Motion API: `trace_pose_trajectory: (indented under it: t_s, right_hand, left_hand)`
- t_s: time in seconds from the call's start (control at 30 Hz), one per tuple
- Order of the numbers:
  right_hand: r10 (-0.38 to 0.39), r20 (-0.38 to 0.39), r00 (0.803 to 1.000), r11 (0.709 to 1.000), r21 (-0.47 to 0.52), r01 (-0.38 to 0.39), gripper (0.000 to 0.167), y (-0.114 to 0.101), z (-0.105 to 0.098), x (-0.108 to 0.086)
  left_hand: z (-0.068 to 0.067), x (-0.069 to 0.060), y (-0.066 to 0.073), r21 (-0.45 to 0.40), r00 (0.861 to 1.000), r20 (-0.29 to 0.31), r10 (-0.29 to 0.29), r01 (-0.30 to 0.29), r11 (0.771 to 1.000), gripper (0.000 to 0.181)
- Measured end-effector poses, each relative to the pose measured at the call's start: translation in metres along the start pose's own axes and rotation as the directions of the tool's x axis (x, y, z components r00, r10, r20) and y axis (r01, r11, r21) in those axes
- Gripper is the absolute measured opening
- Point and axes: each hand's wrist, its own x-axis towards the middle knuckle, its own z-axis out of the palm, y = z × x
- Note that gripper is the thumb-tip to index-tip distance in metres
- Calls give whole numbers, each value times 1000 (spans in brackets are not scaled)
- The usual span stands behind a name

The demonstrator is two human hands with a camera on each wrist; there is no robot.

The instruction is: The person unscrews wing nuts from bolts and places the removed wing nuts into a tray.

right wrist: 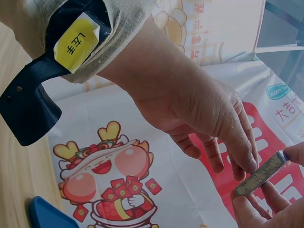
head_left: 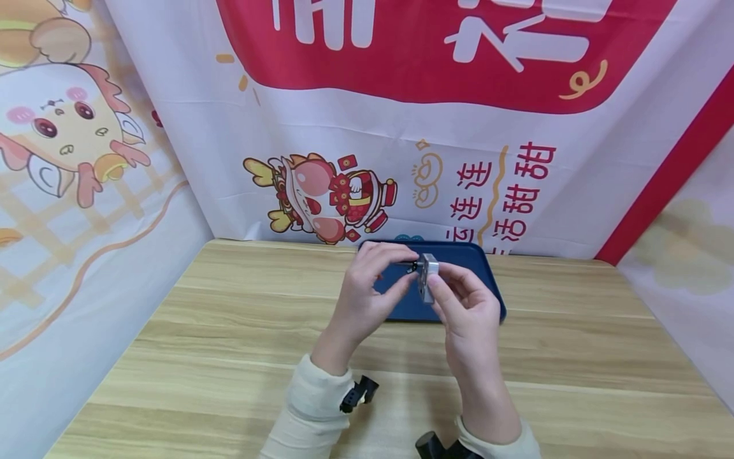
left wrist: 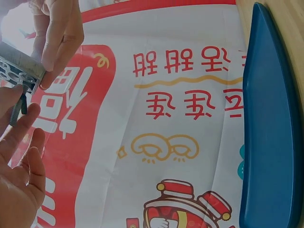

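A small silver metal block point(head_left: 429, 278) with cut-out openings is held up above the table, and a threaded screw point(left wrist: 17, 112) with a dark part beside it sticks out from its face. My right hand point(head_left: 473, 309) grips the block by its edges between thumb and fingers. On the other side, my left hand point(head_left: 367, 287) has its thumb and index finger around the screw, close against the block. In the right wrist view the block point(right wrist: 261, 175) shows edge-on, and the left hand point(right wrist: 199, 109) hides the screw.
A dark blue tray point(head_left: 467, 255) lies on the wooden table point(head_left: 229, 357) behind and below the hands; the hands hide part of what it holds. Printed cloth point(head_left: 355, 127) hangs at the back and sides. Black camera mounts point(head_left: 358, 394) sit on the wrists.
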Motion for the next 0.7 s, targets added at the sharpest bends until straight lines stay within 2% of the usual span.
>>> trace_pose_trajectory:
  t_s: [0.47, 0.7]
  right_hand:
    - [10, 1, 1000, 1000, -2, -10, 15, 1, 0, 0]
    - [13, -1, 1000, 1000, -6, -13, 14, 0, 0, 0]
  left_hand:
    - [3, -1, 2, -43, 994, -4, -108, 107, 993, 19]
    - [4, -2, 1, -109, 982, 8, -189, 189, 976, 17]
